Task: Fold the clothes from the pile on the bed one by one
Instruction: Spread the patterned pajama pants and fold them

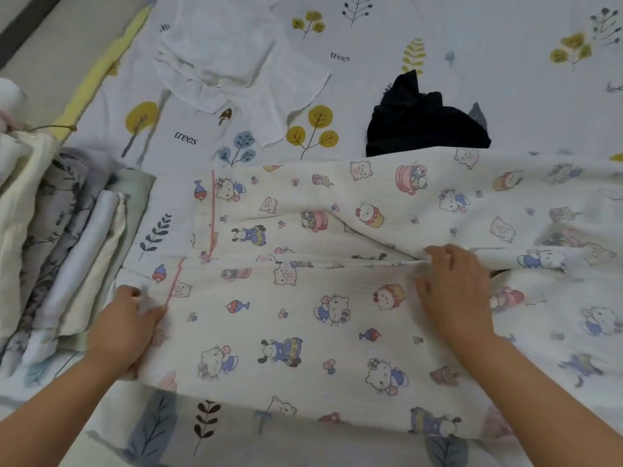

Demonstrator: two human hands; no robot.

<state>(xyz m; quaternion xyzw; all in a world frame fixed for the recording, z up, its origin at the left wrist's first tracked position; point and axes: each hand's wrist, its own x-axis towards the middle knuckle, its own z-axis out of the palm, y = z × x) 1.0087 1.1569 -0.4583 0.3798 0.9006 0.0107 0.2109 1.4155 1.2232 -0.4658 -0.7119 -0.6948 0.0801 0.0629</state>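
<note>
Head view: cartoon-print pyjama trousers lie spread across the bed. Left hand pinches the cuff to hold it taut; right hand presses flat, fingers straight, likely smoothing the legs together before folding.

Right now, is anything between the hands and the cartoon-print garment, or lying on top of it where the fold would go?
Nothing visible. The left hand grips the cartoon-print garment at its hem, and the right hand rests on its middle. The dark garment and white garment lie beyond it.
</note>
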